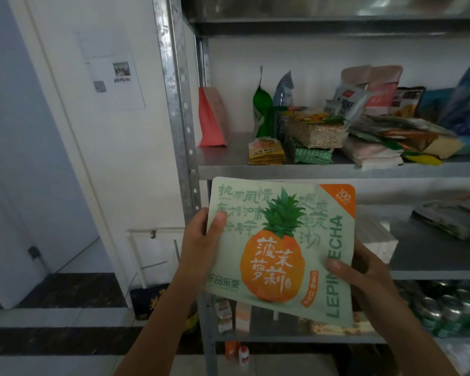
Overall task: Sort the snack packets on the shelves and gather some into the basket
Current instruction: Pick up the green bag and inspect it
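Note:
A large pale green packet (280, 251) with an orange pineapple printed on it is held flat in front of me, facing up. My left hand (201, 240) grips its left edge with the thumb on top. My right hand (364, 275) grips its right edge, thumb pressed on the front. Behind it stands a metal shelf unit (337, 169). Its upper shelf holds a heap of snack packets (364, 131), with a red pouch (210, 118), a green pouch (262, 115) and small yellow sachets (266, 151). No basket is in view.
The middle shelf (432, 245) holds a white box (375, 237) and a grey packet (451, 218). Green cans (445, 308) and small boxes (234, 316) fill the lower shelf. A shelf upright (178, 104) stands at left beside a white wall with a poster (114, 74).

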### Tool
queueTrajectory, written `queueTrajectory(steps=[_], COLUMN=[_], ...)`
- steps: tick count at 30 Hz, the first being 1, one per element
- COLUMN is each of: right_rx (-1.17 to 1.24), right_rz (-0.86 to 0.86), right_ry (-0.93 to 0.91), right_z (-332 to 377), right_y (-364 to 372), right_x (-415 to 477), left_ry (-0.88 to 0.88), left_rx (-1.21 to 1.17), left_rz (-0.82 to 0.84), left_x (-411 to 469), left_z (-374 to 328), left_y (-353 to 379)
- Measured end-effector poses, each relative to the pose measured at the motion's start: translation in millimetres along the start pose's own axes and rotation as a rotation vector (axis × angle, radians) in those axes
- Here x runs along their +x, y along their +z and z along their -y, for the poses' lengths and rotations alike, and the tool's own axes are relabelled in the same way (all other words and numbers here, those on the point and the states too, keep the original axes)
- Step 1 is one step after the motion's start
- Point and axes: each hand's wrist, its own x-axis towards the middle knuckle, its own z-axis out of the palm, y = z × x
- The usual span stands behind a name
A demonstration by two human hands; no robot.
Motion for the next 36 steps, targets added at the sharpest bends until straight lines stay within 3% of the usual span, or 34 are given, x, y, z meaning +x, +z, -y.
queueTrajectory(steps=[4,11,17,21,26,29,36], right_rx=[-0.089,-0.076,-0.212,-0.421,-0.801,-1.027,-1.046], right_rz=[0.144,-0.110,-0.332,-0.470,-0.657,-0.639,-0.578], right_ry=[0.048,-0.130,-0.374,-0.505,-0.494,-0.447,-0.511], right_z=[4,17,35,48,49,40,30], right_y=[12,34,68,106,157,178,195], right_x=[11,37,76,118,177,197,206], left_ry=[0.073,0.228,0.560,0.669,0.661,0.696,0.725], left_rx=[0.083,0.156,0.607,0.780,0.626,0.542,0.475], left_rz=[-0.011,-0.009,-0.397,-0.424,-0.312,-0.324,-0.305], left_x=[31,83,164,207,229,233,236], left_z=[0,-12,5,15,35,41,44], left_y=[-6,-6,-37,-52,-42,-38,-37])
